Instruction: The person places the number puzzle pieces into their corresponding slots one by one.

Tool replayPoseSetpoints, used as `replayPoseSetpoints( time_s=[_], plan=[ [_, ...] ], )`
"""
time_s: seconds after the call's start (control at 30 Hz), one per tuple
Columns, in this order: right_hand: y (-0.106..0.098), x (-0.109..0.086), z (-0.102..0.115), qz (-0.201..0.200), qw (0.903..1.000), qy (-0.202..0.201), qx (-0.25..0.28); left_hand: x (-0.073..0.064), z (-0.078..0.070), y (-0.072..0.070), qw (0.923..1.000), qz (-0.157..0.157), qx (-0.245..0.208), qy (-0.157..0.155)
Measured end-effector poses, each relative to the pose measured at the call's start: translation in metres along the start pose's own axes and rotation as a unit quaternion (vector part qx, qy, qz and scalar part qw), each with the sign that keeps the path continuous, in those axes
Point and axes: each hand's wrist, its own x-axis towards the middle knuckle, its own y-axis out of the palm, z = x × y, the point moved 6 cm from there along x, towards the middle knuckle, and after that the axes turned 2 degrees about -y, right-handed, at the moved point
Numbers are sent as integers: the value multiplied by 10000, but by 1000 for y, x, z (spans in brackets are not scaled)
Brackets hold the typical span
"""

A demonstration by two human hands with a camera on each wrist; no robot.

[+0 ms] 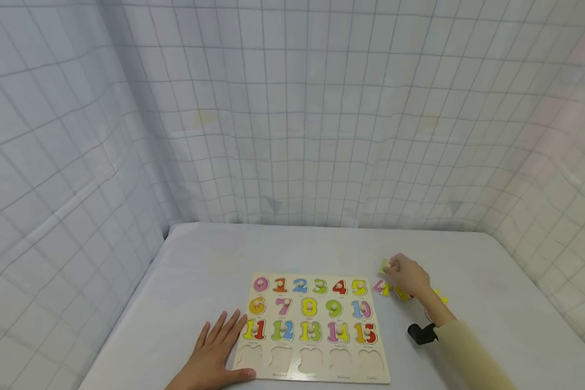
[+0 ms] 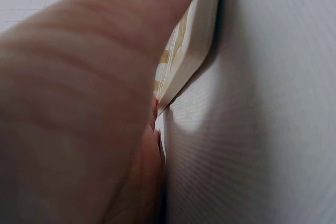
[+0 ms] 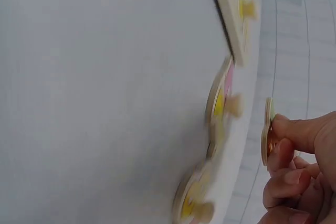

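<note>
A wooden number puzzle board (image 1: 297,346) lies on the white table, its upper rows filled with colourful knobbed number pieces and its bottom row showing bare recesses. My left hand (image 1: 214,352) rests flat with fingers spread at the board's lower left corner, the thumb along its front edge. To the right of the board, my right hand (image 1: 409,275) pinches a knobbed puzzle piece (image 3: 267,135), partly green, between thumb and fingers. In the right wrist view this piece is held up off the table. Its number is hidden from me.
Loose number pieces lie right of the board, among them a pink and yellow one (image 1: 382,287) and a yellow one (image 1: 402,293); others are partly under the right forearm. A black device (image 1: 421,334) sits at the right wrist. White gridded curtains (image 1: 283,135) surround the table.
</note>
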Motion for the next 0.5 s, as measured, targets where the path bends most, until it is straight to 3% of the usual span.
replayPoseSetpoints(
  time_s=[0.13, 0.27, 0.5],
  plan=[
    [20, -21, 56, 153, 9949, -998, 64, -1, 2, 1, 9996, 223, 47, -180],
    [45, -48, 116, 544, 9785, -1989, 36, 0, 1, 1, 9995, 227, 125, -171],
    [96, -88, 196, 1509, 9439, -2930, -206, 1, 2, -1, 9995, 220, 189, -122]
  ],
)
